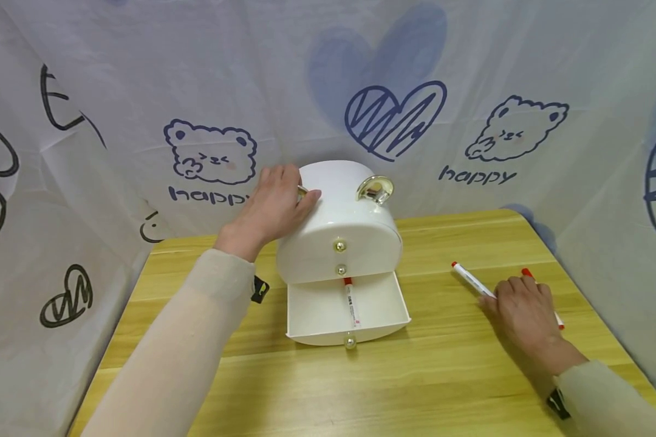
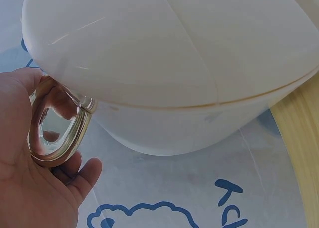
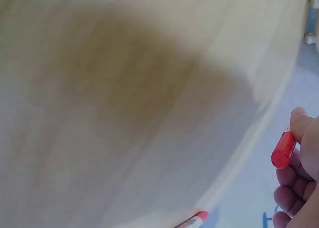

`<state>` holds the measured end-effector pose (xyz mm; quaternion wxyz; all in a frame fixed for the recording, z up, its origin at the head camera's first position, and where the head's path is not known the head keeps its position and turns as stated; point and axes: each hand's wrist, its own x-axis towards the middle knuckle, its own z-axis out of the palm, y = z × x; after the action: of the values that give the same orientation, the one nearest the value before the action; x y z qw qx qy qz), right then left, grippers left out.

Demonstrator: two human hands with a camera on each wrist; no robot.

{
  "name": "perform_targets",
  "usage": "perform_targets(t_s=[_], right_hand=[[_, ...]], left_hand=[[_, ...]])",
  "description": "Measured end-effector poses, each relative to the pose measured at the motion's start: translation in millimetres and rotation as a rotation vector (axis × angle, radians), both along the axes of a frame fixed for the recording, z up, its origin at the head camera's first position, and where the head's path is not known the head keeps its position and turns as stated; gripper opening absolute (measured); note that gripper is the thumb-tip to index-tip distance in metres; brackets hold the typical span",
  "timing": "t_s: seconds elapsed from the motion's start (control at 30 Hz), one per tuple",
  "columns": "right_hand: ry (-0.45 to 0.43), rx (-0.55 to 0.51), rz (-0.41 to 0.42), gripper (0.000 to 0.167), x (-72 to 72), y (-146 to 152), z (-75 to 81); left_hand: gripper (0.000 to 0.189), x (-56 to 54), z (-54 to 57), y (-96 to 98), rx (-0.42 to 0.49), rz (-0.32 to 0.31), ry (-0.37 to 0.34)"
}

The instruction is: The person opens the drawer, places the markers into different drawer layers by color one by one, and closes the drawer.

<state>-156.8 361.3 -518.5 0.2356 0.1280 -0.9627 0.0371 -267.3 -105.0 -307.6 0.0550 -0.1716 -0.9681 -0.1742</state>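
Note:
My left hand (image 1: 276, 203) grips the gold ring handle (image 2: 60, 128) on the left side of a white rounded storage box (image 1: 336, 249). In the left wrist view, its fingers curl round that ring. The box's lower drawer (image 1: 306, 306) is pulled out, and a red-capped white marker (image 1: 351, 303) lies in it. At the right of the table, my right hand (image 1: 527, 318) pinches a white marker (image 1: 470, 279) between thumb and fingers; its near red end (image 3: 283, 150) shows in the right wrist view. Another red-ended marker (image 3: 192, 221) lies on the table beside that hand, partly hidden by it from above.
A second gold handle (image 1: 375, 189) stands on the box's right side. Small round knobs (image 1: 340, 246) line the front. The wood-grain table (image 1: 443, 376) meets a printed cloth (image 1: 306, 73) behind and at both sides.

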Motion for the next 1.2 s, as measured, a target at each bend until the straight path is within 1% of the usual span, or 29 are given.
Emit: perform_targets(t_s=[0.1,0.13,0.23,0.3,0.33,0.4,0.53,0.67,0.8,0.97,1.07,1.2], right_hand=[[0.025,-0.002,0.021,0.036,-0.2,-6.5,5.6],[0.046,0.005,0.035,0.040,-0.4,-8.4,7.3],[0.120,0.024,0.074,0.060,-1.3,-15.1,13.6],[0.151,0.023,0.090,0.074,-1.2,-20.6,19.2],[0.157,0.017,0.095,0.079,-0.7,-24.2,22.6],[0.153,-0.004,0.100,0.080,1.5,-32.2,30.6],[0.139,-0.028,0.113,0.080,9.0,-51.6,48.4],[0.152,-0.029,0.133,0.081,15.4,-72.2,63.5],[0.156,-0.035,0.167,0.080,20.4,-89.6,73.3],[0.128,-0.015,0.217,0.077,25.9,-106.5,82.7],[0.103,0.008,0.236,0.070,28.4,-114.7,87.1],[0.078,0.040,0.249,0.048,30.3,-124.6,91.3]], left_hand=[[0.041,0.7,0.4,-0.1,-0.001,0.003,-0.004],[0.041,0.9,0.6,-0.1,-0.002,0.004,-0.005],[0.041,1.2,1.1,-0.1,-0.004,0.002,-0.005],[0.041,1.4,1.4,0.1,-0.004,0.000,-0.004],[0.041,1.5,1.6,0.1,-0.004,0.000,-0.003],[0.041,1.6,1.8,0.1,-0.004,-0.001,-0.003],[0.041,1.5,1.9,-0.2,-0.005,-0.001,0.001],[0.040,1.5,1.5,-0.5,-0.004,0.000,0.000],[0.040,1.8,1.5,-0.2,-0.004,0.000,-0.003],[0.041,1.7,1.4,-0.3,-0.007,-0.002,-0.002],[0.040,2.3,1.7,-0.3,-0.007,-0.001,-0.003],[0.040,2.4,1.4,-0.2,-0.007,0.003,-0.003]])
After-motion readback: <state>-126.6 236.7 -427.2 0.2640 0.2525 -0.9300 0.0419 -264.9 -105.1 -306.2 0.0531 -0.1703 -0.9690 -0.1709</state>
